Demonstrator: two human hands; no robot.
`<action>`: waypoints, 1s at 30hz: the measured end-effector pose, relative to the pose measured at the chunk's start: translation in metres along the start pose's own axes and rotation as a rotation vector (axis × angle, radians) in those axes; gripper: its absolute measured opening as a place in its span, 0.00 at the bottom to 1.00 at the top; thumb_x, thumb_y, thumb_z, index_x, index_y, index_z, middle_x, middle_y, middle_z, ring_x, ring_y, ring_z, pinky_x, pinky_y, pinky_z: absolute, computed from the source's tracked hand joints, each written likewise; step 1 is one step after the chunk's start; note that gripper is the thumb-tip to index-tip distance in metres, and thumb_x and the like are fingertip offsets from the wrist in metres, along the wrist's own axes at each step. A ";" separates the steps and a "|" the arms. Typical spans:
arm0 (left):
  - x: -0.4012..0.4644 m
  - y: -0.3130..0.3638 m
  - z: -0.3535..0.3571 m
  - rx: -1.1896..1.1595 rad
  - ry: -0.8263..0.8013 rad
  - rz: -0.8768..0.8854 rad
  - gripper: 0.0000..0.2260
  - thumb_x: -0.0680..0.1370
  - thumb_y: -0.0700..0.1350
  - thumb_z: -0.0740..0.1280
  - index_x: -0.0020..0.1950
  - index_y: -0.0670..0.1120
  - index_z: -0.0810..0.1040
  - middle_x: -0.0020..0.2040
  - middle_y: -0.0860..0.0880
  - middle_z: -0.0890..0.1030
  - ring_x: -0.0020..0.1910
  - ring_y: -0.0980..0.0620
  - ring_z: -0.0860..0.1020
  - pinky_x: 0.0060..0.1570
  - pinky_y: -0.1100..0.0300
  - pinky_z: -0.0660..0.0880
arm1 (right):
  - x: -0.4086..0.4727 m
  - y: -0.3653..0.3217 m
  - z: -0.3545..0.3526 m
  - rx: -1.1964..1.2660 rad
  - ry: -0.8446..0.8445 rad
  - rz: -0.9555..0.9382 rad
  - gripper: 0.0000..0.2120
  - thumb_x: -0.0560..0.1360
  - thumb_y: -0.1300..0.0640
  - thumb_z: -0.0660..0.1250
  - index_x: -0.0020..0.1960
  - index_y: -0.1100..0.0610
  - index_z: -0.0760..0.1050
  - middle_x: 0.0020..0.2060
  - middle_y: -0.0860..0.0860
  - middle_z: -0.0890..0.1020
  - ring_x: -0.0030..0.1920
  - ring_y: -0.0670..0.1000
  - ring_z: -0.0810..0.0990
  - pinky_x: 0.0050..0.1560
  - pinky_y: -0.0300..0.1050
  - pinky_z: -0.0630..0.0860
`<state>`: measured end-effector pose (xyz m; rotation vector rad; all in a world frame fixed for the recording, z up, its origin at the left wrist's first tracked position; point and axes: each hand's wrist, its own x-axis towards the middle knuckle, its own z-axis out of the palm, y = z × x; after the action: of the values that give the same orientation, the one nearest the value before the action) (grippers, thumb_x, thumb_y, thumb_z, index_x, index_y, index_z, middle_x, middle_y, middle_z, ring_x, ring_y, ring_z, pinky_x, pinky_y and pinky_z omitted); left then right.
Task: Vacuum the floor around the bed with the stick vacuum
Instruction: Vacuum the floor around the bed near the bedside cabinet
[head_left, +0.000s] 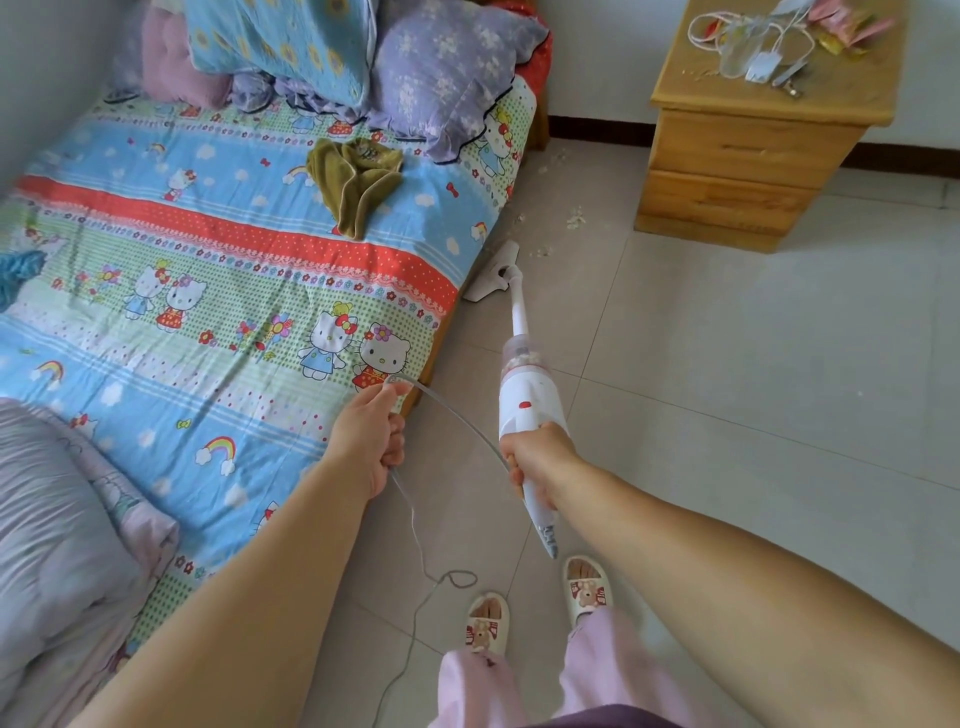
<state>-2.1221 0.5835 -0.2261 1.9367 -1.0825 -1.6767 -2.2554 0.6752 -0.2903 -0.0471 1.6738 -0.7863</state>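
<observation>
Both hands grip: right hand (535, 457) wraps stick vacuum (524, 400) handle, left hand (374, 431) apparently pinches its cord (457, 421).

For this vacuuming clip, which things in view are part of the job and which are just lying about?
Part of the job:
stick vacuum, gripped by right hand
cord, held by left hand
scraps on floor
bed

Lying about:
green cloth
pillows
nightstand
</observation>
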 end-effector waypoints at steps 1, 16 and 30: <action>0.001 0.000 0.000 -0.001 0.007 -0.004 0.12 0.82 0.46 0.57 0.59 0.44 0.76 0.21 0.53 0.59 0.18 0.57 0.56 0.19 0.66 0.54 | 0.003 -0.003 0.000 -0.009 -0.003 0.002 0.13 0.69 0.66 0.59 0.54 0.61 0.67 0.25 0.54 0.71 0.25 0.50 0.68 0.28 0.38 0.66; 0.011 0.009 0.008 0.005 0.038 -0.027 0.11 0.83 0.45 0.56 0.56 0.45 0.76 0.20 0.54 0.60 0.17 0.58 0.56 0.19 0.68 0.55 | 0.026 -0.039 -0.007 -0.003 -0.018 0.034 0.09 0.70 0.68 0.57 0.50 0.62 0.67 0.29 0.53 0.67 0.26 0.49 0.63 0.29 0.39 0.64; 0.017 0.019 0.028 0.022 0.006 -0.009 0.10 0.82 0.45 0.56 0.56 0.45 0.76 0.22 0.53 0.59 0.17 0.57 0.56 0.20 0.69 0.54 | 0.009 -0.030 -0.022 -0.114 -0.008 0.014 0.13 0.72 0.65 0.59 0.57 0.63 0.67 0.28 0.55 0.71 0.24 0.50 0.68 0.24 0.33 0.62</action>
<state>-2.1541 0.5648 -0.2308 1.9619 -1.0964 -1.6691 -2.2886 0.6588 -0.2814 -0.1178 1.7080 -0.6786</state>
